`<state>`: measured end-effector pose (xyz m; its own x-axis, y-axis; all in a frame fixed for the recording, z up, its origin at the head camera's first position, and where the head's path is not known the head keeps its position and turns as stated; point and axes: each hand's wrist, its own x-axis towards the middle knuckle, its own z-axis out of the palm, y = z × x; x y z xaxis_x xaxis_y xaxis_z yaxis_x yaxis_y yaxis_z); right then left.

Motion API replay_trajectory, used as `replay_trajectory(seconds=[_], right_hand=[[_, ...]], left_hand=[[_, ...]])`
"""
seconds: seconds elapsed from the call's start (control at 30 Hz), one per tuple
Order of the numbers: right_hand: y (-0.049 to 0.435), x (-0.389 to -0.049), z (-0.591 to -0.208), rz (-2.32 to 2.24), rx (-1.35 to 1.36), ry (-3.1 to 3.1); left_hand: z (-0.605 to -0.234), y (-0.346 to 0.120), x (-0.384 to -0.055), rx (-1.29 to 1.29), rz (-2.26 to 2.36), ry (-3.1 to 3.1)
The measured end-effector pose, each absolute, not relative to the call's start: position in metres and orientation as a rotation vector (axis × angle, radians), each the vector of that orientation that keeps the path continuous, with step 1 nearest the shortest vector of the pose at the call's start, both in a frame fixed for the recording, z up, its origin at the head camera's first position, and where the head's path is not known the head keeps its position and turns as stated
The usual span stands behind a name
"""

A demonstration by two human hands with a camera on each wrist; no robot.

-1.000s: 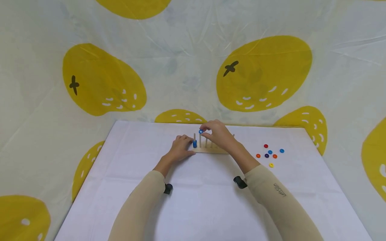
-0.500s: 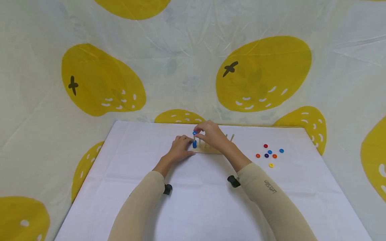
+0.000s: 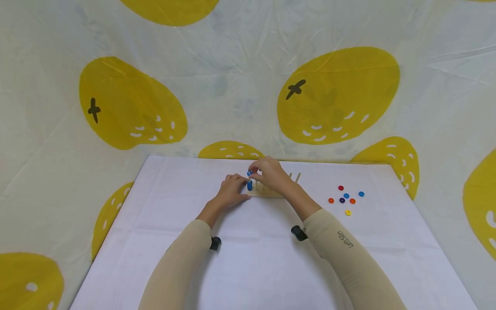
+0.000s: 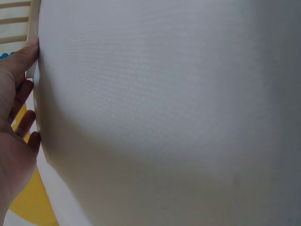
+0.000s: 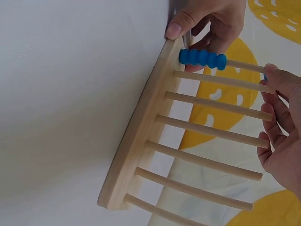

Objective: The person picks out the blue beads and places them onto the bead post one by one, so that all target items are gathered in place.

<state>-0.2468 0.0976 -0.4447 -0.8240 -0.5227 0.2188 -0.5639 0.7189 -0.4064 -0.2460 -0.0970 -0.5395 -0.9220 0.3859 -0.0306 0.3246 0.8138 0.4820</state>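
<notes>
A wooden peg stand (image 5: pixel 146 117) with a row of upright pegs stands near the far edge of the table. Several blue rings (image 5: pixel 202 58) are stacked at the foot of its leftmost peg. My left hand (image 3: pixel 231 192) grips that end of the base, thumb on the front side, fingers behind. Between thumb and fingertips my right hand (image 3: pixel 270 172) pinches another blue ring (image 3: pixel 249 173) at the upper part of the same peg, above the stack. In the right wrist view this ring is mostly hidden by the fingers. The other pegs carry no rings.
Loose rings lie on the white tabletop (image 3: pixel 255 267) right of the stand: red (image 3: pixel 341 188), orange (image 3: pixel 331 200), purple (image 3: pixel 342 200), yellow (image 3: pixel 348 212) and blue (image 3: pixel 361 194). A patterned cloth (image 3: pixel 232 86) hangs behind the table.
My right hand has moved left with the blue ring, from over the second peg to the leftmost peg, then slightly down. The left hand stays at the base.
</notes>
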Motion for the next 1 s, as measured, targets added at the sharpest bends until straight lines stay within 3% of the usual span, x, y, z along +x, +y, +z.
replay_trajectory(seconds=[1.0], right_hand=[[0.109, -0.240, -0.437, 0.814, 0.830, -2.852]], left_hand=[[-0.538, -0.097, -0.244, 0.569, 0.726, 2.874]])
